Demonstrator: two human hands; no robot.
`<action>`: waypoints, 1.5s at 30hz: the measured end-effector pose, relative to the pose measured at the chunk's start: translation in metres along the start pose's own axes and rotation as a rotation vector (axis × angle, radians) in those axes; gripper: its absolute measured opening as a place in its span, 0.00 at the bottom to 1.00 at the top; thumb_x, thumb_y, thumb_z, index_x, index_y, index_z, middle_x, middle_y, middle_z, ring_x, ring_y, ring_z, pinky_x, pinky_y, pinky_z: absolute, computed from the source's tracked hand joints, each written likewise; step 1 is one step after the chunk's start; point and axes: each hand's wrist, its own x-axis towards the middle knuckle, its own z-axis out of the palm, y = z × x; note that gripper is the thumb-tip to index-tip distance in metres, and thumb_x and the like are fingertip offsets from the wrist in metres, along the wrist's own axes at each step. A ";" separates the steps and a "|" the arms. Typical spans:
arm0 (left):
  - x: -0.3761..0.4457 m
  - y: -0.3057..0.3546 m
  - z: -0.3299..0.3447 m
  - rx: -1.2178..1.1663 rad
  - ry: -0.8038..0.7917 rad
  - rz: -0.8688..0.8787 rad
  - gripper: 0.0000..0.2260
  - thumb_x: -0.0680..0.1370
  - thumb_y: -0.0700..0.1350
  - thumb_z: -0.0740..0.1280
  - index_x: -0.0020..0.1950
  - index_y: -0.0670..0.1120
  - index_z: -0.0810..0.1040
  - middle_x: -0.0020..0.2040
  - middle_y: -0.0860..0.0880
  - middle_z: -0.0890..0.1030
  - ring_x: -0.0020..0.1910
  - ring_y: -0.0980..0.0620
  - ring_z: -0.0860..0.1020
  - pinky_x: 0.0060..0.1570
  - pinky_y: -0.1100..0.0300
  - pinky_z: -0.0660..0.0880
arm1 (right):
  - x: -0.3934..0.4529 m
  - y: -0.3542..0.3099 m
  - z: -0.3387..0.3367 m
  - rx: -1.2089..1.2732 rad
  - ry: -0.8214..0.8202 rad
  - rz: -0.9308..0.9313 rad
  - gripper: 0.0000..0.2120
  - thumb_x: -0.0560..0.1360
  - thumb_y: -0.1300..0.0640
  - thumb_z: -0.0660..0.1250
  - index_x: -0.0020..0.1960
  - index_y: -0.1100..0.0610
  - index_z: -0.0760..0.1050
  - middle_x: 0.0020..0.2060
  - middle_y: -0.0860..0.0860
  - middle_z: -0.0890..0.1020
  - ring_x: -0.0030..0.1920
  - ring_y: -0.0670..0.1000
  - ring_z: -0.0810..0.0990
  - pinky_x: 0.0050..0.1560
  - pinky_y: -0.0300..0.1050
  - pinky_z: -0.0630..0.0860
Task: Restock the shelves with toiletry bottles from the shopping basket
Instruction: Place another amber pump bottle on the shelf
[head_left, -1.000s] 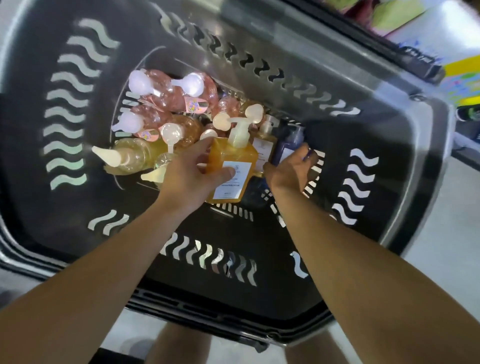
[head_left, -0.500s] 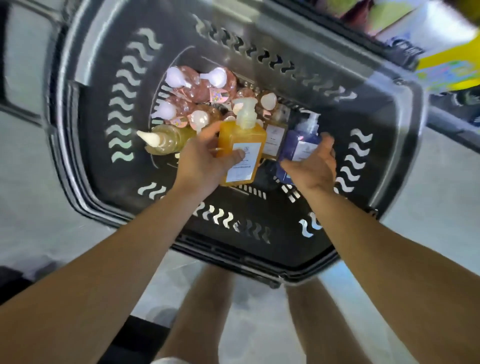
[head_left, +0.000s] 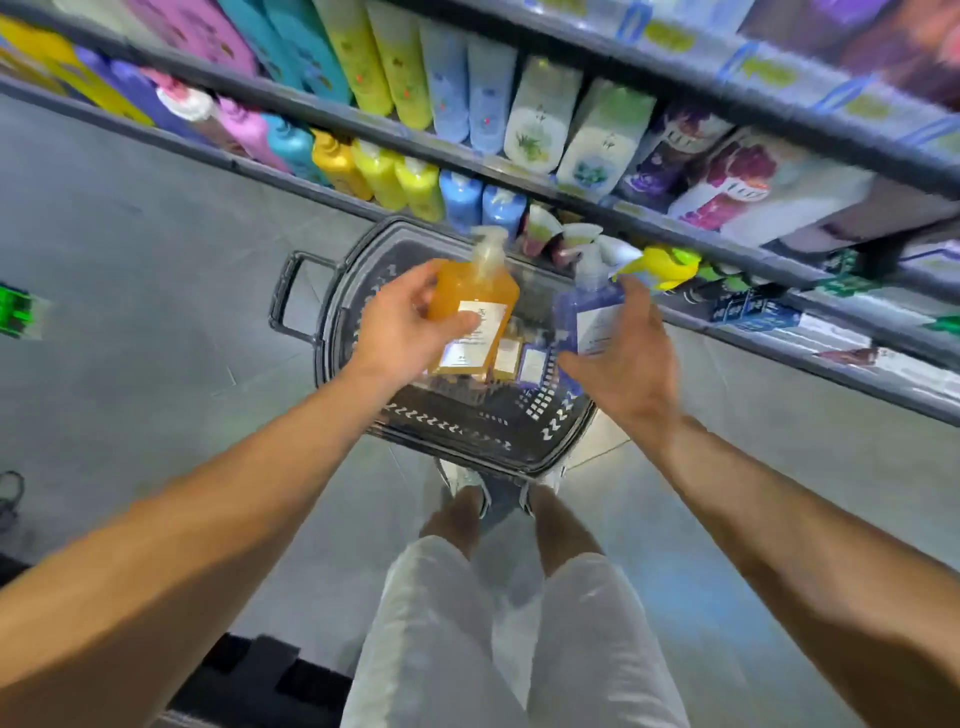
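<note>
Two bottles are now up and out of the shopping basket (head_left: 524, 457), where a second ago both hands were still down among the stock: the left hand (head_left: 402, 325) has its fingers and thumb clamped around the orange pump bottle (head_left: 475, 301), and the right hand (head_left: 621, 358) holds the purple pump bottle (head_left: 584, 312) from the right side, fingers curled behind it as far as the blur lets me judge. The view has swung up from the basket's inside to the shelves (head_left: 519, 171), so the picking step looks done and placing comes next. A few more labelled bottles (head_left: 519, 358) remain in the basket (so the restock is far from over). The basket sits on a grey floor (head_left: 156, 249) near the person's feet, close against the lowest shelf; rows of coloured toiletry bottles (head_left: 384, 171) fill the shelves on the far side, running left to right.
</note>
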 end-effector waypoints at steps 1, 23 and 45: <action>-0.007 0.021 -0.007 0.005 -0.012 0.035 0.22 0.69 0.40 0.78 0.61 0.48 0.78 0.47 0.49 0.84 0.44 0.54 0.81 0.55 0.49 0.78 | -0.006 -0.013 -0.017 0.001 0.030 -0.026 0.41 0.63 0.52 0.76 0.72 0.52 0.60 0.63 0.52 0.75 0.58 0.55 0.75 0.47 0.40 0.68; -0.138 0.437 -0.082 -0.166 -0.087 0.897 0.16 0.72 0.38 0.75 0.51 0.58 0.79 0.39 0.56 0.83 0.39 0.61 0.80 0.41 0.64 0.78 | -0.112 -0.208 -0.391 0.115 0.825 -0.363 0.42 0.58 0.48 0.76 0.69 0.50 0.63 0.58 0.52 0.78 0.53 0.56 0.78 0.47 0.45 0.72; -0.183 0.612 0.018 -0.290 -0.236 1.040 0.17 0.73 0.44 0.75 0.60 0.56 0.79 0.47 0.52 0.85 0.49 0.53 0.84 0.42 0.53 0.82 | -0.105 -0.172 -0.619 0.130 1.231 -0.474 0.43 0.59 0.47 0.77 0.70 0.51 0.63 0.63 0.49 0.71 0.57 0.48 0.71 0.54 0.43 0.67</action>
